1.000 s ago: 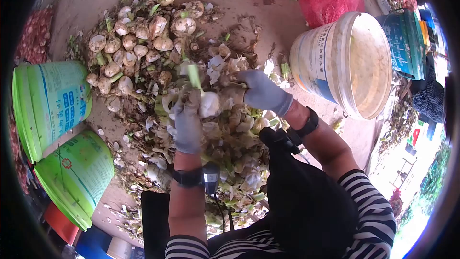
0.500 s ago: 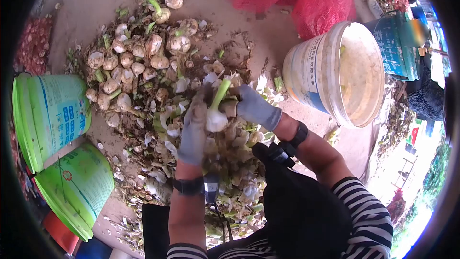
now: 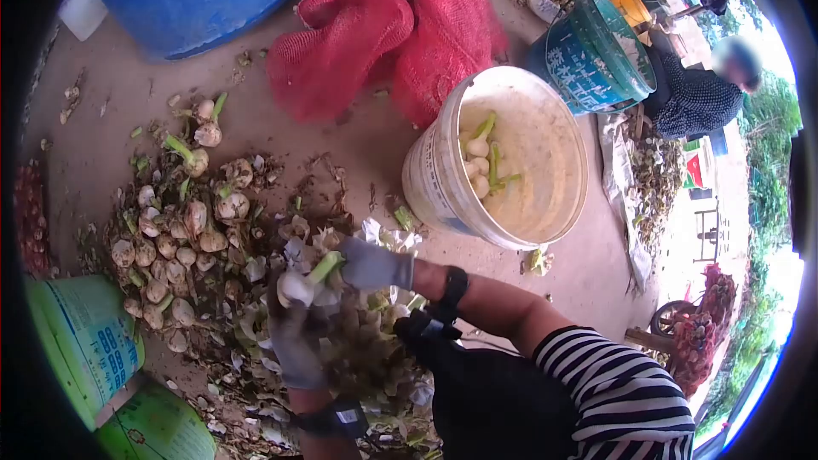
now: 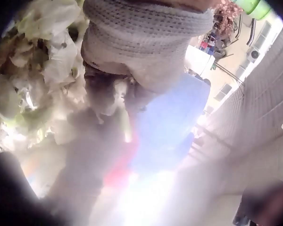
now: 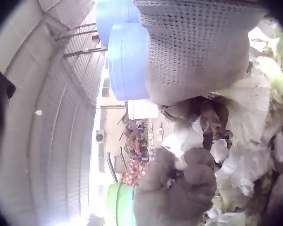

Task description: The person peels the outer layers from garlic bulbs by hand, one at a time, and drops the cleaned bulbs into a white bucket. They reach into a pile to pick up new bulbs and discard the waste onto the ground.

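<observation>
In the head view my gloved left hand, blurred, grips a pale peeled garlic bulb above a heap of garlic skins. The bulb's green stem points toward my gloved right hand, whose curled fingers pinch it at the cut end. Both gloves are grey knit with soiled fingertips. The right wrist view has the right hand above and the left hand below, with something white between their fingers. Glare washes out much of the left wrist view around the left hand.
Unpeeled garlic bulbs lie piled to the left. A white bucket beyond my right hand contains several peeled bulbs. Red mesh sacks, a blue tub, a teal bucket and green buckets stand around. Another person sits far right.
My view has swung right and up, showing the blue tub and the bulbs inside the white bucket. The garlic has tipped from stem-up to stem pointing toward the right hand.
</observation>
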`<state>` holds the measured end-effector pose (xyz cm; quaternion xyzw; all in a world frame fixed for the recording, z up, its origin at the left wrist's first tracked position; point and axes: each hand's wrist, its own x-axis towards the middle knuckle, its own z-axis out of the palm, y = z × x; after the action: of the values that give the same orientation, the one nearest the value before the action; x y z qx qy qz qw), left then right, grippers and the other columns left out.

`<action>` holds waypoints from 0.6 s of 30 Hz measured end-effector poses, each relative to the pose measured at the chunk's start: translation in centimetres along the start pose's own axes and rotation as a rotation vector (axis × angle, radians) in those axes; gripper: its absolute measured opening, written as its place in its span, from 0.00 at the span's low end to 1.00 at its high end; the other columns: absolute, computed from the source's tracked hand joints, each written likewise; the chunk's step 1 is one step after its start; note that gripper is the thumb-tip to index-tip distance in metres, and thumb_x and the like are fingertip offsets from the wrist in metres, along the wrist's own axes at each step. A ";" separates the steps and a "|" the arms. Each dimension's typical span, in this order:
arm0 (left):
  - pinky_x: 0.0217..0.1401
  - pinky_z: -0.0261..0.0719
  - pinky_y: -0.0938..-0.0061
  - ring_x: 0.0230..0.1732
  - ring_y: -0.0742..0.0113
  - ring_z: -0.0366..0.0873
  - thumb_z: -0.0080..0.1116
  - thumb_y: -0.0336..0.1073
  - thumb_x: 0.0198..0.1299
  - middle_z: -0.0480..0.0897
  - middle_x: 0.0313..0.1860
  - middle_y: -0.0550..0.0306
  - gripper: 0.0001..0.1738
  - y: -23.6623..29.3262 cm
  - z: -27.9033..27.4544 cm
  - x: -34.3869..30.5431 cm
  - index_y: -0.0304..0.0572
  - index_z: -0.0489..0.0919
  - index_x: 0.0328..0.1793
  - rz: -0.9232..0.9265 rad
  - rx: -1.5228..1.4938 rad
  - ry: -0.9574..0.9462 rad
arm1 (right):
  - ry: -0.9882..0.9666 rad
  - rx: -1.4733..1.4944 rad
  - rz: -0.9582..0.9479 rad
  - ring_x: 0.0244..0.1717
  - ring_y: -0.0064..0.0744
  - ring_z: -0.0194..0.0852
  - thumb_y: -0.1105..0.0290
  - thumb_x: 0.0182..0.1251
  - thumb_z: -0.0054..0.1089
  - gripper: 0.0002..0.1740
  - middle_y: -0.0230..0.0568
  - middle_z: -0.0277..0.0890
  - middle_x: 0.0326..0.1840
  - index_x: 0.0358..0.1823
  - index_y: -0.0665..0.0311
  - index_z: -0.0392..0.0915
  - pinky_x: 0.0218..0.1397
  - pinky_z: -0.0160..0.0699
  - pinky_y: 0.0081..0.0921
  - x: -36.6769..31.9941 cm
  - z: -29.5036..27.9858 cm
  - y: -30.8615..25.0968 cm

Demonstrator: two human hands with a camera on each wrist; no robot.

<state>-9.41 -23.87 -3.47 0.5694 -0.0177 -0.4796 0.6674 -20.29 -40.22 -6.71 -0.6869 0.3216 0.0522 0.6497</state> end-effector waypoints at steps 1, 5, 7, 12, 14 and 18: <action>0.43 0.75 0.76 0.40 0.70 0.75 0.48 0.47 0.66 0.76 0.47 0.56 0.25 0.2 -1.0 0.0 0.41 0.67 0.64 -0.148 0.020 -0.130 | -0.119 0.101 0.035 0.26 0.36 0.77 0.73 0.48 0.56 0.13 0.46 0.78 0.24 0.35 0.73 0.78 0.32 0.75 0.34 -0.1 -0.1 0.5; 0.63 0.66 0.70 0.60 0.64 0.68 0.48 0.38 0.66 0.73 0.57 0.53 0.19 -2.8 -1.7 1.9 0.36 0.71 0.59 0.252 0.279 0.058 | -0.105 0.020 -0.291 0.37 0.46 0.75 0.72 0.52 0.52 0.10 0.51 0.76 0.34 0.31 0.72 0.77 0.41 0.74 0.34 0.1 1.8 4.9; 0.60 0.69 0.71 0.57 0.66 0.68 0.52 0.30 0.61 0.73 0.56 0.57 0.18 0.7 0.5 0.5 0.35 0.72 0.57 0.435 0.676 -0.050 | -0.139 0.141 -0.247 0.38 0.47 0.73 0.70 0.53 0.55 0.08 0.51 0.74 0.35 0.29 0.69 0.77 0.42 0.74 0.36 0.3 2.0 3.9; 0.48 0.77 0.72 0.42 0.67 0.76 0.56 0.33 0.61 0.78 0.46 0.55 0.17 -1.0 -1.6 1.5 0.37 0.73 0.56 -0.062 -0.115 0.057 | -0.459 0.419 -0.079 0.36 0.25 0.78 0.73 0.52 0.62 0.14 0.40 0.82 0.36 0.42 0.70 0.80 0.43 0.77 0.23 -1.4 -0.1 -0.5; 0.47 0.77 0.72 0.39 0.67 0.77 0.57 0.34 0.61 0.78 0.43 0.55 0.17 -1.5 -3.0 2.4 0.37 0.73 0.55 -0.094 -0.645 0.093 | -0.401 0.687 -0.123 0.39 0.23 0.77 0.74 0.55 0.60 0.14 0.39 0.82 0.37 0.44 0.70 0.80 0.46 0.76 0.22 -1.3 -0.2 0.9; 0.45 0.77 0.72 0.39 0.69 0.77 0.57 0.35 0.61 0.79 0.42 0.56 0.16 -0.8 -2.9 1.6 0.38 0.74 0.53 0.107 -0.351 0.060 | -0.177 -0.575 -0.190 0.33 0.42 0.80 0.54 0.55 0.65 0.21 0.48 0.80 0.31 0.42 0.63 0.80 0.39 0.77 0.32 -0.3 -0.3 -0.9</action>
<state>-7.40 -22.68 -5.91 0.4567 0.0559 -0.4220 0.7812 -20.22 -40.46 -5.69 -0.8622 0.1703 0.1396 0.4562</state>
